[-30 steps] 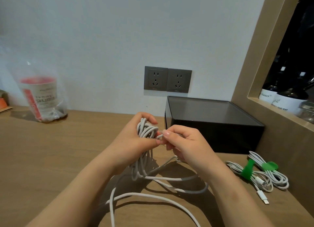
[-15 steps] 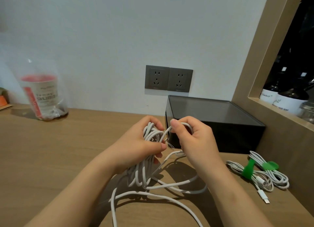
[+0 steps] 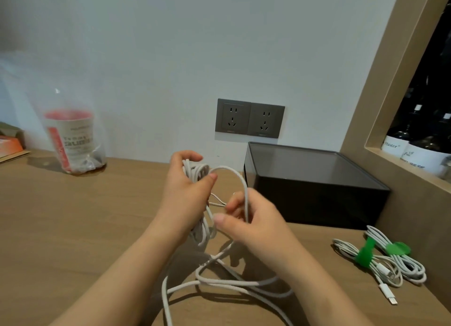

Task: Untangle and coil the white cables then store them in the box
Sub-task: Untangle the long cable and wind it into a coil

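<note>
Far to the left of the frame, a bagged cup (image 3: 70, 140) stands on the wooden table (image 3: 73, 228), apart from the work. At centre, the left hand (image 3: 188, 194) has its fingers curled round a bundle of white cable (image 3: 195, 170) whose long axis runs roughly upright, with the thumb pressed on the turns. One strand (image 3: 241, 179) arcs from the bundle's top rightward and down into the right hand (image 3: 253, 225), just beside and lower, whose fingers close on it. The uncoiled remainder (image 3: 227, 281) sprawls at lower centre, below both hands, so the next wrap likely travels up and leftward. The dark box (image 3: 312, 191) sits right of centre, nearer the right hand; tied cables (image 3: 390, 260) lie at lower right.
</note>
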